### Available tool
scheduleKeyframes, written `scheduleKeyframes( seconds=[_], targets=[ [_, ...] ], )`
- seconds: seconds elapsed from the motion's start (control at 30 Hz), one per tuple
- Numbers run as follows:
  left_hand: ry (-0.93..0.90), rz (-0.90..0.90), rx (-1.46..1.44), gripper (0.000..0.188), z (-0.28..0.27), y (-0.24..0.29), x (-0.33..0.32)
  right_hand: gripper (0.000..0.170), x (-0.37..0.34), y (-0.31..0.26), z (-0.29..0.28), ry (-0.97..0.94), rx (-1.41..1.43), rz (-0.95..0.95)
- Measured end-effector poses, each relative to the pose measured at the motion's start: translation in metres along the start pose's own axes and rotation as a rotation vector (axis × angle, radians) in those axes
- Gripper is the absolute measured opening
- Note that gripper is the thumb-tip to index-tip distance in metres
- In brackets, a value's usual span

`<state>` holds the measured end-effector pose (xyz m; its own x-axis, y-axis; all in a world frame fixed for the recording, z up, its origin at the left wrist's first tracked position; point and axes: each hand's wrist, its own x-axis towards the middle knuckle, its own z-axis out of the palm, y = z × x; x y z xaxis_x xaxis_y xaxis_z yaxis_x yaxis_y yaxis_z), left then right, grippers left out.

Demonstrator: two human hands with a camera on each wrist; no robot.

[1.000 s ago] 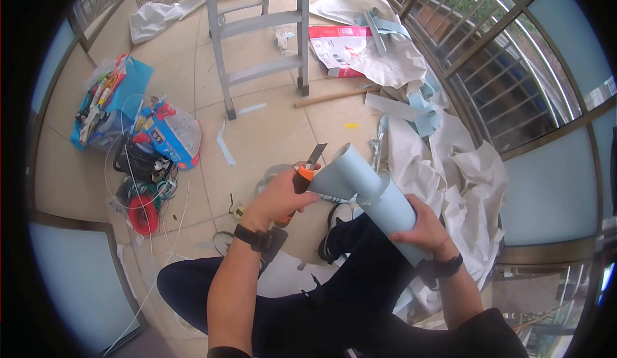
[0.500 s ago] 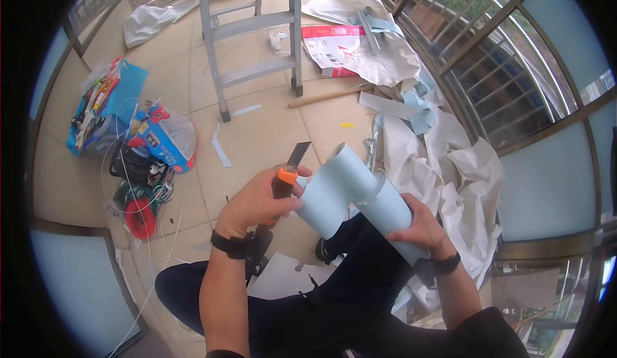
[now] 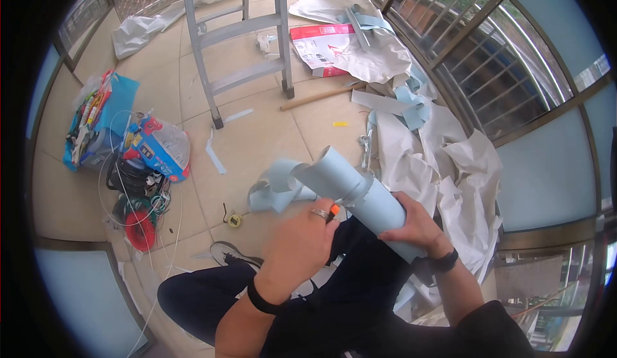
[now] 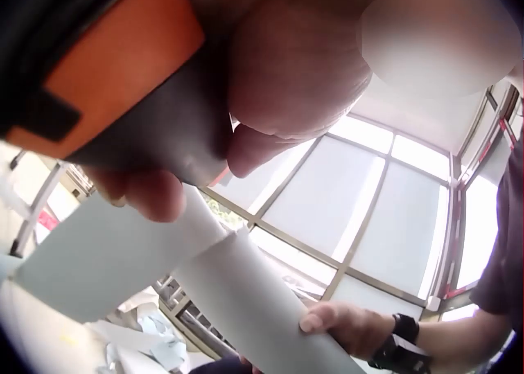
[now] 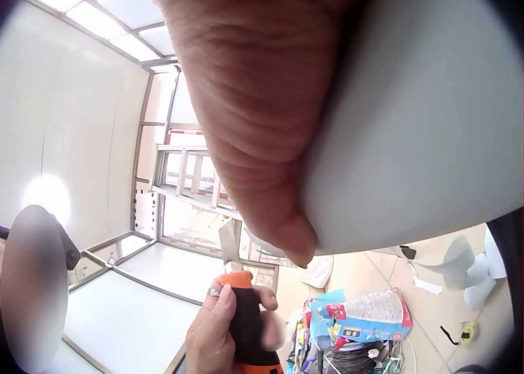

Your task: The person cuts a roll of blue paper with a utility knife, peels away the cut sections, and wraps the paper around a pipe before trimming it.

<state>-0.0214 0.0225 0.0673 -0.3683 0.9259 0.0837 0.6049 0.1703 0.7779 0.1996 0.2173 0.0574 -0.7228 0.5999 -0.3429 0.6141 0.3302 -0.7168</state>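
Observation:
My right hand (image 3: 414, 226) grips the lower part of a light blue roll of sheet material (image 3: 376, 204), which slants up over my leg. A cut runs across the roll partway along it, and the upper part has a loose edge to the left. In my left hand (image 3: 302, 245) is an orange and black utility knife (image 5: 252, 321), held close beside the roll just below the cut. The knife's broad blade (image 5: 231, 241) shows in the right wrist view; in the head view the hand hides most of the knife. Fingers (image 4: 155, 196) wrap round its handle in the left wrist view.
Curled blue offcuts (image 3: 276, 187) and a tape measure (image 3: 234, 220) lie on the tiles. A stepladder (image 3: 244, 36) stands ahead. Crumpled white sheeting (image 3: 443, 165) covers the right side; bags of supplies (image 3: 154, 146) and a red spool (image 3: 139, 231) sit left.
My left hand has moved right and toward my body, turning so its back shows and the blade drops from the head view. The flap no longer hangs below the roll. My right hand keeps its grip.

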Motion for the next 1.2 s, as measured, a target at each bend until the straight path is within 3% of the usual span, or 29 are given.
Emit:
scheduleKeyframes(
  seconds=[0.43,0.6,0.67,0.73,0.77,0.83,0.87,0.93,1.03,1.2],
  targets=[
    [-0.178,-0.044,0.259,0.028,0.009,0.014,-0.015,0.083,-0.002,0.005,0.001,0.007,0.0,-0.033],
    [-0.196,-0.063,0.246,0.027,0.019,-0.022,-0.033,0.084,0.0,0.003,0.001,-0.017,-0.064,-0.002],
    [-0.201,-0.052,0.272,0.025,0.032,-0.058,-0.053,0.085,0.0,0.009,0.0,-0.021,0.01,-0.024],
    [-0.303,-0.138,0.393,0.022,0.054,-0.106,-0.075,0.086,0.01,0.012,-0.011,-0.024,0.078,-0.065],
    [-0.295,-0.125,0.399,0.022,0.046,-0.104,-0.062,0.087,0.013,0.016,-0.017,-0.017,0.095,-0.071],
    [-0.2,-0.305,0.404,0.022,0.03,-0.079,-0.07,0.092,0.002,0.011,-0.014,-0.086,0.177,0.034],
    [-0.196,-0.314,0.398,0.022,0.027,-0.072,-0.066,0.092,0.004,0.012,-0.012,-0.095,0.171,0.034],
    [0.169,0.071,0.171,0.028,0.021,-0.057,-0.054,0.09,0.008,0.013,-0.012,-0.125,0.179,-0.011],
    [0.104,0.154,0.232,0.034,0.012,-0.029,-0.028,0.09,0.008,0.012,-0.012,-0.119,0.167,-0.037],
    [0.106,0.279,0.243,0.036,0.028,-0.032,-0.008,0.09,0.008,0.016,-0.012,-0.122,0.185,-0.024]
  ],
)
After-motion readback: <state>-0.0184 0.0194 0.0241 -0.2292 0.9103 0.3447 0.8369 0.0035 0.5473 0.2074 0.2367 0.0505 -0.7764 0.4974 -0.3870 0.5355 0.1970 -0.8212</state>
